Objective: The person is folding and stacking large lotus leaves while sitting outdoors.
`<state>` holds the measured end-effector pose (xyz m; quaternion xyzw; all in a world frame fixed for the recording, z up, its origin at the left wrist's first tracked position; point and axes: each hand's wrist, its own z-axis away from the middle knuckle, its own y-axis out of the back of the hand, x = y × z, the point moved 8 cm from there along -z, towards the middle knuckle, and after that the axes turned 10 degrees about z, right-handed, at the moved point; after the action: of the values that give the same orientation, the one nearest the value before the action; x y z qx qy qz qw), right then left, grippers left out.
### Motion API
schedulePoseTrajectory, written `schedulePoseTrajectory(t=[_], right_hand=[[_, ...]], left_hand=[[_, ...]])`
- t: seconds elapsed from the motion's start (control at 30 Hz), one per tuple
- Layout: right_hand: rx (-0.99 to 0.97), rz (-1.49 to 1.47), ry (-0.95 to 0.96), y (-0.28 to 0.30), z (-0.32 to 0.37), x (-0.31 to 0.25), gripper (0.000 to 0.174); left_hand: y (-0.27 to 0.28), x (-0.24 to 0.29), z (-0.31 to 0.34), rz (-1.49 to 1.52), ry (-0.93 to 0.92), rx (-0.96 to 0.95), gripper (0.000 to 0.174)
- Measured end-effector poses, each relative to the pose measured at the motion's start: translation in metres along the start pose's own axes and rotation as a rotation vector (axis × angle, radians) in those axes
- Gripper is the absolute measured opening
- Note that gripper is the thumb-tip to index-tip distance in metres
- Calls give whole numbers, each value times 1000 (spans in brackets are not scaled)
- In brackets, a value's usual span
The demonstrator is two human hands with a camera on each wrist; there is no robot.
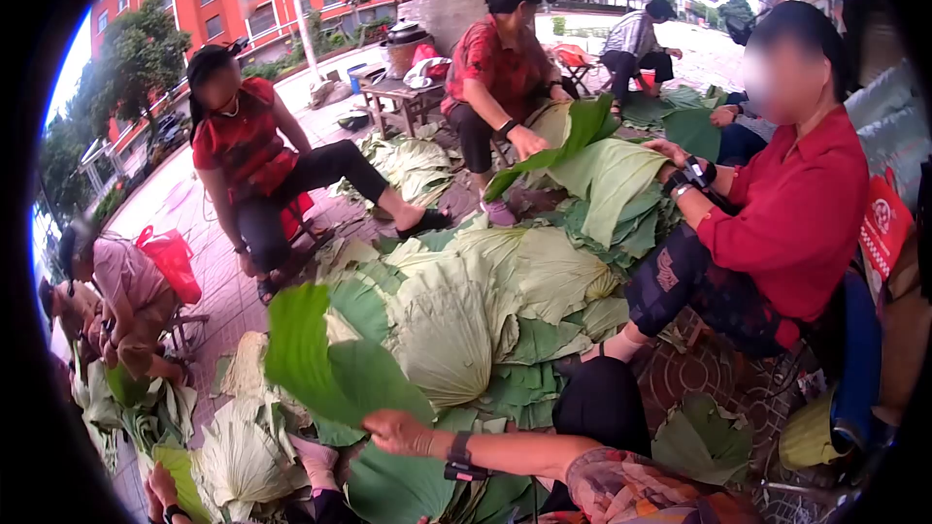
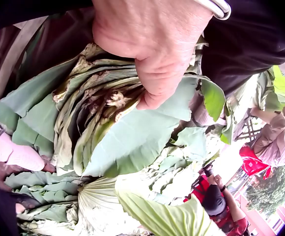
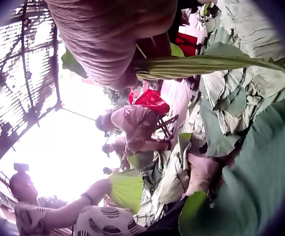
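Observation:
In the head view my right hand point(image 1: 398, 432) reaches out to the left and pinches the edge of a large green lotus leaf point(image 1: 335, 364), which stands up from the fingers. The right wrist view shows the same hand point(image 3: 118, 39) with the ribbed leaf point(image 3: 196, 66) running out from its grip; most fingertips are hidden. A thick stack of folded lotus leaves point(image 2: 103, 113) lies under my left hand point(image 2: 147, 49) in the left wrist view. Its thumb bends over the top leaf point(image 2: 142, 137), while its other fingers are hidden behind.
Pale, wilted lotus leaves point(image 1: 447, 320) heap over the paving in front. A person in a red shirt point(image 1: 806, 213) sits at right with leaves, another point(image 1: 505, 68) works across the heap, and a third point(image 1: 243, 146) sits at left. A low wooden table point(image 1: 398, 97) stands behind.

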<state>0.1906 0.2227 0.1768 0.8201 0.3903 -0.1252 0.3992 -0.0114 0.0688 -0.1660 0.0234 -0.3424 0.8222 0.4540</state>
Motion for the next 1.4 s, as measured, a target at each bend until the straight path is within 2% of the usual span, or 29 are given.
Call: schedulePoseTrajectory(t=[0.03,0.07,0.1,0.17,0.23,0.37,0.57,0.7,0.8,0.83,0.87,0.9,0.93,0.97,1.0,1.03,1.1,1.17,1.2,1.27,1.33,1.4], right_hand=[[-182,19,135,-30,19,-16,19],[-238,5,220,-52,42,-28,18],[-418,19,263,-78,72,-32,16],[-970,-633,-422,-137,156,-11,25],[-886,-156,147,-122,187,-47,20],[-940,-182,77,-125,201,-42,19],[-1015,-294,15,-158,202,-17,33],[-1122,-412,-76,-133,191,-24,26],[-984,-323,33,-135,189,-6,33],[-953,-329,87,-136,189,-21,36],[-1035,-321,11,-142,190,-14,40],[-700,-483,39,-168,201,12,41],[-1029,-297,-98,-135,168,2,40],[-880,-332,-87,-147,162,24,36],[-694,-298,-182,-122,143,42,33],[-548,-203,-226,-107,131,63,30],[-351,-143,-618,-92,133,129,28],[-97,64,-872,-73,157,191,33],[-76,18,-1013,-50,162,204,37],[138,54,-1239,-26,189,238,41],[286,-266,-1408,-16,208,255,46],[296,-393,-1576,-20,226,265,46]], left_hand=[[-14,4,4,7,-1,-11,45],[-32,6,11,7,8,-7,45],[-43,0,15,12,20,-8,44],[-51,-8,20,17,24,-15,44],[-67,-15,22,30,41,-28,44],[-78,-18,22,31,46,-45,44],[-95,-18,25,50,67,-68,44],[-96,-16,31,77,77,-91,44],[-91,-13,39,147,93,-144,44],[-89,-12,42,198,117,-222,44],[-85,-10,46,248,134,-305,44],[-82,-14,50,269,143,-381,44],[-68,-10,55,230,137,-194,41],[-51,-7,56,200,94,-71,36],[-43,-7,49,165,68,30,33],[-46,-8,49,174,75,15,33],[-31,-11,41,198,83,71,38],[-38,-9,47,165,49,77,36],[-42,-8,50,173,47,87,36],[-47,-8,56,169,48,106,34],[-40,-9,52,182,41,118,33],[-38,-8,52,192,30,126,32]])
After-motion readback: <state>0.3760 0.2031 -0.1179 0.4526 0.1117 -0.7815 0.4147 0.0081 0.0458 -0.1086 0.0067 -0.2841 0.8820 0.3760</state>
